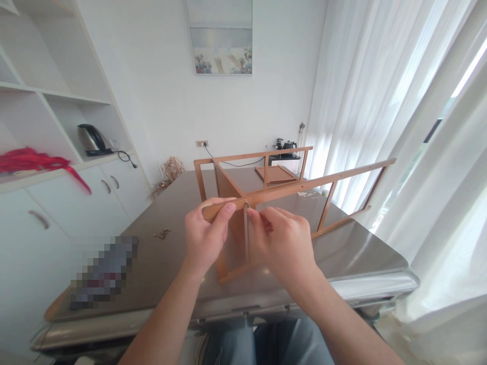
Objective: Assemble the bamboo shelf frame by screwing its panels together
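Observation:
A wooden shelf frame (285,191) lies on its side on the table, with a wooden board (225,183) set crosswise between its two side frames. My left hand (203,235) is closed around the near end of the upper rail, thumb on its front face. Just right of that thumb, my right hand (287,235) pinches a small metal screw (247,204) against the rail. Its inner end is hidden, so how deep it sits cannot be told. A little pile of metal screws (162,234) lies to the left of the frame.
The brown table (152,274) has a rounded metal front edge. A pixelated dark bag-like item (104,274) is at its left. At the far end lies a framed wooden panel (277,175). White cabinets (76,203) with a kettle (92,139) stand left; curtains (365,91) hang right.

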A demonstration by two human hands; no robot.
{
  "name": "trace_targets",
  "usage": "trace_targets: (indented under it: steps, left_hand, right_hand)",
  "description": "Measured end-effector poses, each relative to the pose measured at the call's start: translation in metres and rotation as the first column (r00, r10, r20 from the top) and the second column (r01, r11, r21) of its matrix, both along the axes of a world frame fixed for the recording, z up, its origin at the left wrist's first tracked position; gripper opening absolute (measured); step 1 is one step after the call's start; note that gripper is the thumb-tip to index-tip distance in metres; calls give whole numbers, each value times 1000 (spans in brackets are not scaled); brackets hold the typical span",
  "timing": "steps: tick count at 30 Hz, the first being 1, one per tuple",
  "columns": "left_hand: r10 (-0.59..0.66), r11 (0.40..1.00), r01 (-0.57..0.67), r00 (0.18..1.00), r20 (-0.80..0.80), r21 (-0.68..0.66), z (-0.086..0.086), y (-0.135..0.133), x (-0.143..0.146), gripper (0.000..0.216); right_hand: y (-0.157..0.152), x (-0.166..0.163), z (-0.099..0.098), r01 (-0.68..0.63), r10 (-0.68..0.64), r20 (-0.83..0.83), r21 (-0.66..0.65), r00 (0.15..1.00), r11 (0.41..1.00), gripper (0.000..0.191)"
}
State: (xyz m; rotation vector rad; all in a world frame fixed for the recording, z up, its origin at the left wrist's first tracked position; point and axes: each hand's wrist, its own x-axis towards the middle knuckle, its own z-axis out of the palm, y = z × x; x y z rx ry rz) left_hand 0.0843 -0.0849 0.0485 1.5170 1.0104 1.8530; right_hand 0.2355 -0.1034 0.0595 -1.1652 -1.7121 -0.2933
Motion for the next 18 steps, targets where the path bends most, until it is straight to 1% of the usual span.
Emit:
trace_targets:
  steps: [13,18]
  left_hand:
    - [-14,1000,14,1000,5,1,0,0,-1,24]
    - [-11,1000,11,1000,0,5,1,0,0,23]
  right_hand:
    - [-1,1,0,-9,9,-7,10,1000,1000,45]
    - [-2,0,0,7,-7,3,9,1000,1000,46]
